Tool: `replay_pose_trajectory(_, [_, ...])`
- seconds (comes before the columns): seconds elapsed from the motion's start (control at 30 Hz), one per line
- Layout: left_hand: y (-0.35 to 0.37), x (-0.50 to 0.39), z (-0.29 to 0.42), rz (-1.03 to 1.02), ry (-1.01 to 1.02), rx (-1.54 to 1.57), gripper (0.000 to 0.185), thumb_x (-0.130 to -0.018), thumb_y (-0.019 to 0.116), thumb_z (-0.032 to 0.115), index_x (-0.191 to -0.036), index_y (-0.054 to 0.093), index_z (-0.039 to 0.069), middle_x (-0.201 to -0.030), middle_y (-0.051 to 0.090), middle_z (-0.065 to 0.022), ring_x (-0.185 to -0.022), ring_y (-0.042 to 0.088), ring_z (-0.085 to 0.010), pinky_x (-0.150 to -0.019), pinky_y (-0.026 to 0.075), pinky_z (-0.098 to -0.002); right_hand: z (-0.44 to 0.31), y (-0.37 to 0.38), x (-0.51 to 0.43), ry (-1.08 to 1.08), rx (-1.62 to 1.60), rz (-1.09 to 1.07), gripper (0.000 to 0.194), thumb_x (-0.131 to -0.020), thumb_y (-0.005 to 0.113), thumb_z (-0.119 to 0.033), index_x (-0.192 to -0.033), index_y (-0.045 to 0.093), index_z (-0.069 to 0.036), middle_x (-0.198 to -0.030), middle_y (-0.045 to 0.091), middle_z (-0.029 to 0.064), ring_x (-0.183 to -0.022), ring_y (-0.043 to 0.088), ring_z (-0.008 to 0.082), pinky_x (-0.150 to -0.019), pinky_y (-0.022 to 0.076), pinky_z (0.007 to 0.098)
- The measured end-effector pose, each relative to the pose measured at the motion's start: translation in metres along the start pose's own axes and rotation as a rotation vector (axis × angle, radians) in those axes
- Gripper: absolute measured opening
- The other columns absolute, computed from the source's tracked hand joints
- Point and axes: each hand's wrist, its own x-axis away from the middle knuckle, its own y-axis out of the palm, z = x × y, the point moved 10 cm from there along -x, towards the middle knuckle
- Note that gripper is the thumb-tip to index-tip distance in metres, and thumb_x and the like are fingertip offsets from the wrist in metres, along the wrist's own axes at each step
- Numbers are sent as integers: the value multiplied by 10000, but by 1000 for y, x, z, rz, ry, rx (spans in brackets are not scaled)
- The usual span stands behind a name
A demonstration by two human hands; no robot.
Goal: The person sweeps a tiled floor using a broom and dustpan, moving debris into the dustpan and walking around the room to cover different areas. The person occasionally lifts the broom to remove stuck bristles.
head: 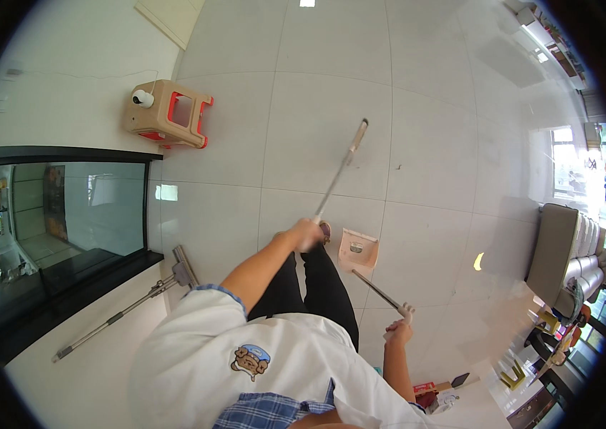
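Note:
My left hand [307,235], slightly blurred, is closed around the upper part of a long-handled broom [332,185]. The broom's thin shaft slants away from me, and its narrow pale head [358,137] is over the tiled floor [324,118]. At my right side, my right hand [399,331] grips the pale pink handle end of a long-handled dustpan [358,257]. The dustpan's pink pan stands right of my feet, its wide edge facing away from me. A small dark scrap [398,167] lies on the tiles right of the broom.
A brown and red plastic stool [174,115] with a white camera [143,98] on it is by the left wall. A flat mop [120,313] leans below a black-framed glass panel [93,209]. Far right is a sofa [555,257]. A yellow crescent-shaped patch [478,261] shows on the floor.

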Motion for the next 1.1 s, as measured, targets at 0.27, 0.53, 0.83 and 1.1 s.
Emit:
replay_pose_trajectory(0.27, [-174,51,-29,554,-276,154,93,-723,556,25,-639,516,25,-587,538,-96,-463,534,-206,-382,420,-365,-18,18,-35,-64,103,33,157,-658,439,56,-776,487,-36,-585,459,60,-419,432,170,-410,383,304])
replay_pose_trajectory(0.53, [-347,-16,-23,613,-513,263,83,-725,536,45,-670,484,79,-642,494,-60,-506,472,-153,-434,402,-302,-4,58,-12,-65,167,100,162,-643,447,62,-777,497,-14,-587,467,74,-422,452,180,-398,397,311])
replay_pose_trajectory(0.83, [-109,-147,7,402,-218,-15,77,-772,535,53,-701,523,27,-551,488,-63,-441,502,-205,-394,415,-341,49,72,52,72,-125,237,170,-649,444,64,-793,489,-14,-594,448,74,-432,435,185,-407,389,314])
replay_pose_trajectory(1.1, [-102,-115,136,105,-187,132,48,-731,540,24,-686,526,15,-540,501,-70,-425,502,-184,-375,411,-332,54,103,81,83,-299,278,60,-709,464,8,-726,454,-49,-568,413,56,-418,400,188,-379,353,321])
